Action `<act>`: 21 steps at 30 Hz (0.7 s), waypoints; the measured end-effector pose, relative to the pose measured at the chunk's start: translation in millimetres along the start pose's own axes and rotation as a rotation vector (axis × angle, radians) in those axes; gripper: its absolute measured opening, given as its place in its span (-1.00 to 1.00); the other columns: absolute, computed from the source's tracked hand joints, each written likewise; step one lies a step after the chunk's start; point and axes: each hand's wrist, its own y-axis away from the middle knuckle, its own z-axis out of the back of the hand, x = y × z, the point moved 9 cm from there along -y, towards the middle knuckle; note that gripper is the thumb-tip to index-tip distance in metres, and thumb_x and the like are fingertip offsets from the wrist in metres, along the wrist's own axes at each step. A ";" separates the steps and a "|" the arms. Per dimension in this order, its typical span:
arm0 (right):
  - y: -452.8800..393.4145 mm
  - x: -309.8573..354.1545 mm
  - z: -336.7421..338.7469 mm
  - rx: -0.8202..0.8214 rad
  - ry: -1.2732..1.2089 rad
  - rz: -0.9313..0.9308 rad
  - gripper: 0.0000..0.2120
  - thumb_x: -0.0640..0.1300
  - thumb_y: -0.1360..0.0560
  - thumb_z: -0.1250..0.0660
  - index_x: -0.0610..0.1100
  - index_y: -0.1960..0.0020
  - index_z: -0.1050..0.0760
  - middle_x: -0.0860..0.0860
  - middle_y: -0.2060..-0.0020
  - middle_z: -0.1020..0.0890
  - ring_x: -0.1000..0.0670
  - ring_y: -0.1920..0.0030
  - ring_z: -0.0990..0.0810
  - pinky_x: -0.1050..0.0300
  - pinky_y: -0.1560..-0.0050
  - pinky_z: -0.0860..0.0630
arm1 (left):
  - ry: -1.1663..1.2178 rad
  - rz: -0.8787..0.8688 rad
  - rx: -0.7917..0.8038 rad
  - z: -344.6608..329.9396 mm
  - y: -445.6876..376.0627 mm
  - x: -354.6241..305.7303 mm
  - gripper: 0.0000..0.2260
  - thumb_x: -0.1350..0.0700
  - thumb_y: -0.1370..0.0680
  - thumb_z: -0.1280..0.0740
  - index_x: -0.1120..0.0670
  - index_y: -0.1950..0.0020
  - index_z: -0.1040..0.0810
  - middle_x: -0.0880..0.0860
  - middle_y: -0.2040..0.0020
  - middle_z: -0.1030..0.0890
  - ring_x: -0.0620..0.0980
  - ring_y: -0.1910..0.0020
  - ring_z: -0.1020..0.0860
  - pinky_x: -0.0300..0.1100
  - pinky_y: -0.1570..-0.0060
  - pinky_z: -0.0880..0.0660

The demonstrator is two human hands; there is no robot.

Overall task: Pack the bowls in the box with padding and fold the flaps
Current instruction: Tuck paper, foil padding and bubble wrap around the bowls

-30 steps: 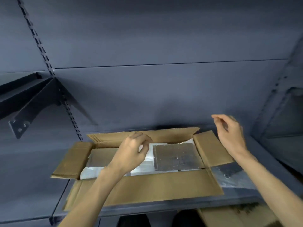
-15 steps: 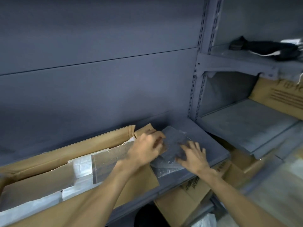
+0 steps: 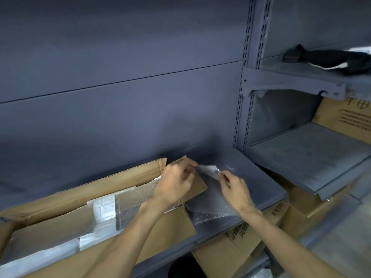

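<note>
An open cardboard box (image 3: 120,179) lies on the grey shelf (image 3: 267,189) with its flaps spread out. Inside it I see white padded packs (image 3: 104,209) and a sheet of bubble wrap (image 3: 136,203); no bare bowl shows. A second bubble wrap sheet (image 3: 212,203) lies on the shelf just right of the box, its far edge lifted. My left hand (image 3: 176,183) pinches that edge at the left, over the box's right flap. My right hand (image 3: 234,187) pinches the same edge further right.
A perforated shelf upright (image 3: 247,97) stands right of the hands. Beyond it a lower grey shelf (image 3: 311,157) holds a printed carton (image 3: 347,117); a dark bundle (image 3: 331,61) lies on the shelf above. More cartons (image 3: 236,251) sit below the work shelf.
The view has swung right from the box. Both hands left the box opening, went to the bubble wrap sheet beside it, and now lift its far edge.
</note>
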 end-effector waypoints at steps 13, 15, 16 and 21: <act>70.8 238.1 -22.0 -0.239 0.017 0.903 -0.77 -0.01 -0.64 -0.30 -0.08 -0.17 -0.65 0.07 -0.01 -0.61 -0.01 0.02 -0.56 0.04 -0.04 -0.45 | 0.515 0.572 -0.242 143.6 64.5 73.9 -0.78 0.07 -0.49 -0.48 0.21 0.14 -0.54 0.11 0.37 -0.52 0.00 0.37 -0.59 0.00 0.37 -0.61; 76.8 248.5 -47.9 -0.100 -0.011 0.906 -0.70 0.11 -0.66 -0.25 -0.02 -0.21 -0.63 0.10 -0.10 -0.56 0.03 -0.08 -0.54 0.06 -0.14 -0.41 | 0.394 0.586 -0.261 164.3 88.5 96.6 -0.87 0.16 -0.51 -0.45 0.21 0.05 -0.60 0.25 0.26 -0.56 0.02 0.29 -0.53 0.10 0.23 -0.55; 75.7 250.4 -58.6 -0.042 -0.038 0.867 -0.68 0.14 -0.66 -0.22 0.00 -0.23 -0.62 0.12 -0.14 -0.53 0.06 -0.14 -0.51 0.10 -0.20 -0.38 | 0.387 0.614 -0.268 172.9 102.7 109.0 -0.86 0.17 -0.51 -0.46 0.21 0.01 -0.60 0.24 0.23 -0.58 0.04 0.26 -0.50 0.05 0.20 -0.50; 50.1 235.7 -109.3 0.135 -0.084 0.552 -0.65 0.04 -0.60 -0.33 0.06 -0.37 -0.52 0.05 -0.32 -0.37 0.08 -0.28 -0.42 0.13 -0.35 -0.37 | 0.423 0.794 -0.276 197.5 172.0 163.7 -0.70 0.22 -0.51 -0.49 0.19 -0.19 -0.51 0.02 0.18 -0.67 0.00 0.26 -0.59 -0.12 0.23 -0.54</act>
